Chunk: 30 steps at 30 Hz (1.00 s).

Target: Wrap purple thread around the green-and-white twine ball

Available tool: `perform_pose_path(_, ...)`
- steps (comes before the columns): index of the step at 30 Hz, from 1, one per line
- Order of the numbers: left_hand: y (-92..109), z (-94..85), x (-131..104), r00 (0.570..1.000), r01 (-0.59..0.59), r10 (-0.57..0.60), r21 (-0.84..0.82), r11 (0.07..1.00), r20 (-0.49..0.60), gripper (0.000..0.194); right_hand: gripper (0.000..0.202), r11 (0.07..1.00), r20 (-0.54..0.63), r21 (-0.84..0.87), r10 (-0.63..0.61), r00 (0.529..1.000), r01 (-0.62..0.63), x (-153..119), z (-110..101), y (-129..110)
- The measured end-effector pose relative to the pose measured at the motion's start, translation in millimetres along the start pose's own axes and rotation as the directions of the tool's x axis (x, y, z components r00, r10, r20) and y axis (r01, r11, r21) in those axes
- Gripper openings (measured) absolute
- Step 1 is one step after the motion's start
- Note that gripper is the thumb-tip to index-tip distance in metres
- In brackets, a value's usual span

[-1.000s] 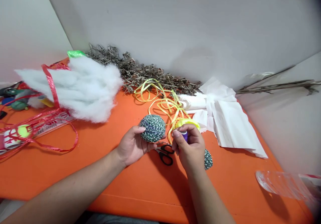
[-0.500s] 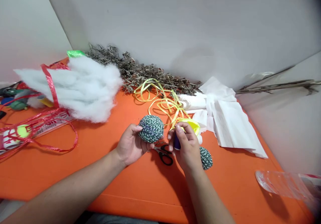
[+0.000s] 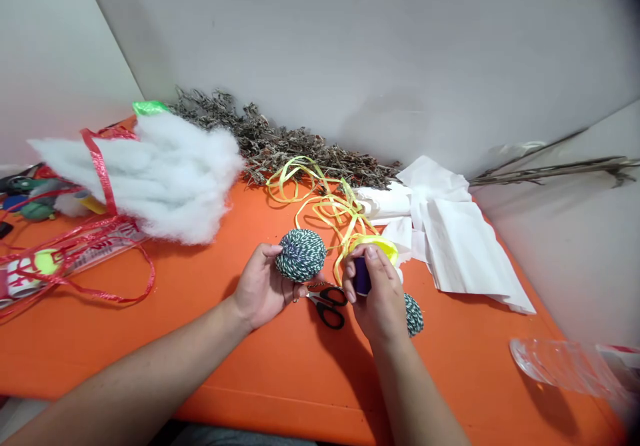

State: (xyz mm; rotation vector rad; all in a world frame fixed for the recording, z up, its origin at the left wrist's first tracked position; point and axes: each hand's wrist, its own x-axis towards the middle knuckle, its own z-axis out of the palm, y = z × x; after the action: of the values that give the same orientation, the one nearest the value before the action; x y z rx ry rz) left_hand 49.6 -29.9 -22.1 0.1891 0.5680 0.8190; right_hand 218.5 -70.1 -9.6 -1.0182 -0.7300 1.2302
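A round, green-and-white twine ball rests in my left hand, with the thumb on its left side and fingers beneath. My right hand is closed round a dark purple spool, just right of the ball. Black-handled scissors lie on the orange table between and below the hands. Partly hidden behind my right wrist is a second green-and-white twine piece. A yellow roll with loose yellow ribbon lies just beyond my right hand.
White stuffing and tangled red ribbon lie at the left. Dried twigs line the wall. White sheets are at the right, with a clear plastic bottle at the lower right edge.
My right hand has moved slightly right, away from the ball, with the spool in it; more of the spool and scissors shows. My left hand has barely moved.
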Motion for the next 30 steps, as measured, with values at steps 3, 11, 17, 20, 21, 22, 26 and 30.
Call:
perform_pose_path(3,0.8,0.4,0.6,0.999,-0.025,0.025,0.0,1.0,-0.049,0.03,0.025,0.999,-0.016,0.01,-0.04,0.999,0.04,0.5,-0.7,-0.8)
perform_pose_path(11,0.9,0.7,-0.3,0.999,-0.045,0.045,0.036,0.998,-0.014,0.031,0.025,0.997,-0.027,0.001,-0.072,0.997,0.073,-2.2,-1.6,-0.9)
perform_pose_path(17,0.5,0.1,0.1,0.999,-0.05,0.05,0.033,0.998,-0.018,0.03,0.025,0.996,-0.042,-0.002,-0.088,0.995,0.088,-3.2,-2.1,-1.8)
perform_pose_path(20,0.6,0.8,0.0,0.999,-0.05,0.051,0.033,0.998,-0.012,0.029,0.024,0.996,-0.037,-0.004,-0.09,0.995,0.09,-2.9,-1.8,-2.4)
perform_pose_path(21,0.6,1.2,-0.2,0.999,-0.048,0.049,0.035,0.998,-0.007,0.029,0.024,0.996,-0.036,-0.005,-0.09,0.995,0.09,-2.7,-1.7,-2.6)
perform_pose_path(22,0.7,1.6,-0.4,0.999,-0.046,0.046,0.037,0.998,-0.001,0.029,0.025,0.996,-0.036,-0.007,-0.09,0.995,0.09,-2.5,-1.5,-2.7)
perform_pose_path(26,0.8,1.8,-1.4,0.999,-0.026,0.025,0.032,0.999,0.024,0.03,0.026,0.997,-0.046,-0.027,-0.07,0.996,0.069,-2.3,-1.0,-2.7)
perform_pose_path(30,0.5,-1.5,-0.9,0.997,0.032,-0.032,0.005,0.999,0.065,0.033,0.026,0.998,-0.04,-0.051,-0.039,0.998,0.037,-2.5,-1.3,-1.0)
